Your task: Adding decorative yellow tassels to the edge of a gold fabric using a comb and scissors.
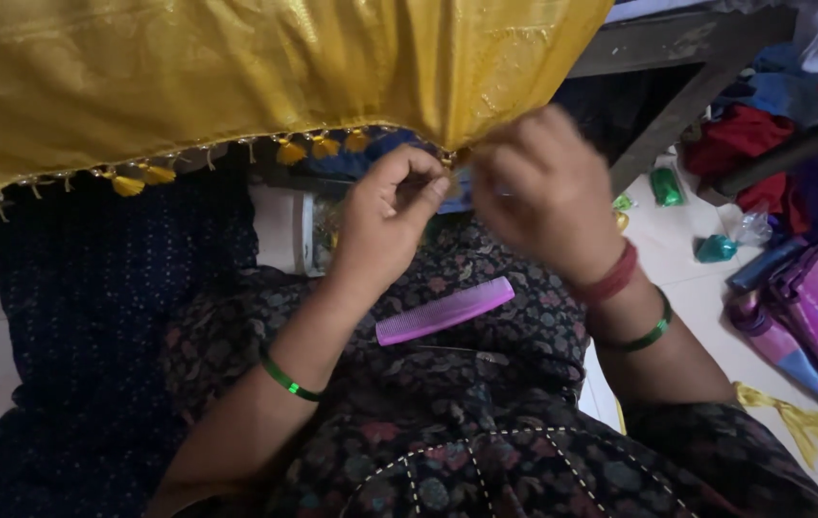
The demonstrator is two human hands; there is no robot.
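My left hand and right hand both pinch the tasselled hem of the gold fabric, which runs left to right above my lap. One pink comb lies on my lap, angled up-right. Two green packets sit on the floor.

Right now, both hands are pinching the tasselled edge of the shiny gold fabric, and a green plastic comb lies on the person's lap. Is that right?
Not quite: the plastic comb on the lap is pink, not green, as the head view shows. The rest holds: the left hand and right hand pinch the tasselled edge of the shiny gold fabric.
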